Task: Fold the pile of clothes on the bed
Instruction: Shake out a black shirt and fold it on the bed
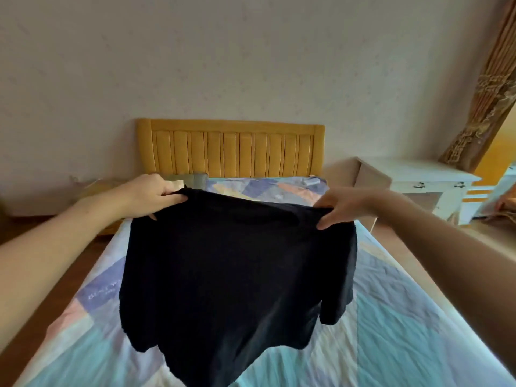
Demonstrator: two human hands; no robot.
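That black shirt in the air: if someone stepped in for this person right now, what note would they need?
Left hand grips one top corner of the black shirt; right hand grips the other. The shirt hangs spread above the patchwork bedsheet, unfolded. Something folded and grey lies by the headboard. Left: lay the shirt flat and fold it. No pile is in view.

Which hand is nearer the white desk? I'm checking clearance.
Right. The right hand grips the black T-shirt just beside the white desk; the left hand is across the bed.
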